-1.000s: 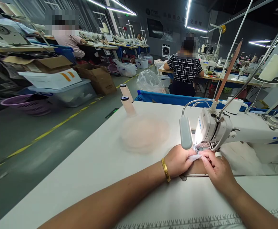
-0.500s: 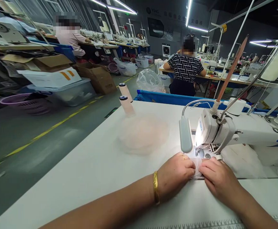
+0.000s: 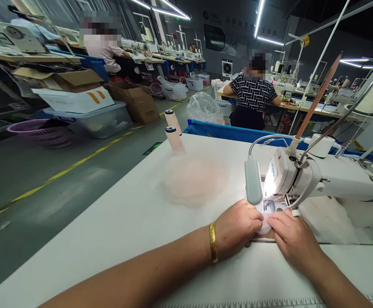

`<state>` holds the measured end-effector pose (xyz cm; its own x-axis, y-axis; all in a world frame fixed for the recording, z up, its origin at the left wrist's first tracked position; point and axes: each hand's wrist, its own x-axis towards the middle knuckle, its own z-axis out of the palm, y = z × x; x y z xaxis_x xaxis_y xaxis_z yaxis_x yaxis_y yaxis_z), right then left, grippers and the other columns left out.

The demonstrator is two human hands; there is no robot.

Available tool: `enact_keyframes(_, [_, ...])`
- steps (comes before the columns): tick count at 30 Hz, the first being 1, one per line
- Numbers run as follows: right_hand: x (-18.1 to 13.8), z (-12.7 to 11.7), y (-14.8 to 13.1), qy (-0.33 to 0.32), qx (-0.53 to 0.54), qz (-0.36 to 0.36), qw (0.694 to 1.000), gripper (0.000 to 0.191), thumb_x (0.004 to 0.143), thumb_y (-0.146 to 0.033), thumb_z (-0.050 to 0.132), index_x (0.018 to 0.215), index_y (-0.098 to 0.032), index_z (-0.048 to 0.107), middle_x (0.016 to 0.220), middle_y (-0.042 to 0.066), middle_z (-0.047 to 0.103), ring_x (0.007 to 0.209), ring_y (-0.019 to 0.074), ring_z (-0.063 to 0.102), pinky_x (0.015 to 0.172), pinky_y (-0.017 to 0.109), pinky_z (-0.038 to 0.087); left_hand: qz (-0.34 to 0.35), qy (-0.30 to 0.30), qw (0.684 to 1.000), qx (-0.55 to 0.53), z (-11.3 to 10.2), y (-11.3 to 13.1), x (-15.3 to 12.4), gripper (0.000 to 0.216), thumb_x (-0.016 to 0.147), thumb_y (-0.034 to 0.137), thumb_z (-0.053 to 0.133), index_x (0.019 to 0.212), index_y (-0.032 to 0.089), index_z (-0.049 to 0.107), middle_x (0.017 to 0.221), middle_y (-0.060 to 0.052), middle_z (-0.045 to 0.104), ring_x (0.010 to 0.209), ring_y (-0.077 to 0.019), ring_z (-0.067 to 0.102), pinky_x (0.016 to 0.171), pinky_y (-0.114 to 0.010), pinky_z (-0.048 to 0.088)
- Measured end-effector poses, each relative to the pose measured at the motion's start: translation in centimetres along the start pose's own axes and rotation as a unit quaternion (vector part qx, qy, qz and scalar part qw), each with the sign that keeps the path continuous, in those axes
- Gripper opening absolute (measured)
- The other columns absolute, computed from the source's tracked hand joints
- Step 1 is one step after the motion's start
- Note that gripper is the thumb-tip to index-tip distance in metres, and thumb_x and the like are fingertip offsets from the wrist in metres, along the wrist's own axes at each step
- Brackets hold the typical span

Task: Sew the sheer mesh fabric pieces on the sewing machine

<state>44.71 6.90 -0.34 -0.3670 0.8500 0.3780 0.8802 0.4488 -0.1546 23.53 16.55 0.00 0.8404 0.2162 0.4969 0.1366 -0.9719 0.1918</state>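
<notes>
Our left hand [image 3: 237, 226] and right hand [image 3: 293, 239], fingers pinched on the fabric piece [image 3: 262, 226] at the sewing machine [image 3: 317, 179]; we'd say the seam's barely started.

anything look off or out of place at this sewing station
Nothing stands out. The left hand and right hand pinch a small white fabric piece at the sewing machine; the peach fabric pile lies neatly on the table, thread cones standing behind it.
</notes>
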Motion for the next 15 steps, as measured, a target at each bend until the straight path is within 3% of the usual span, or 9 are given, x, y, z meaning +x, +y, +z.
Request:
enact_keyframes(7, [0.2,0.4,0.3,0.035,0.019,0.003,0.999,0.036,0.088,0.001,0.043,0.104,-0.021,0.066,0.102,0.007,0.072,0.087,0.0236,0.061,0.067,0.032,0.045,-0.025,-0.042,0.999,0.006,0.3,-0.6,0.1,0.019,0.093,0.009,0.053,0.087,0.019,0.068,0.093,-0.006,0.074,0.09,-0.02,0.067,0.083,-0.032,0.051])
enact_keyframes(15, [0.4,0.6,0.7,0.034,0.012,0.036,0.999,0.039,0.09,-0.002,0.042,0.107,-0.023,0.07,0.114,0.007,0.074,0.101,0.0269,0.066,0.069,0.033,0.051,-0.038,-0.035,0.998,0.032,0.7,-1.2,0.6,0.023,0.093,0.007,0.049,0.083,0.018,0.066,0.094,-0.005,0.074,0.089,-0.0202,0.065,0.084,-0.032,0.048])
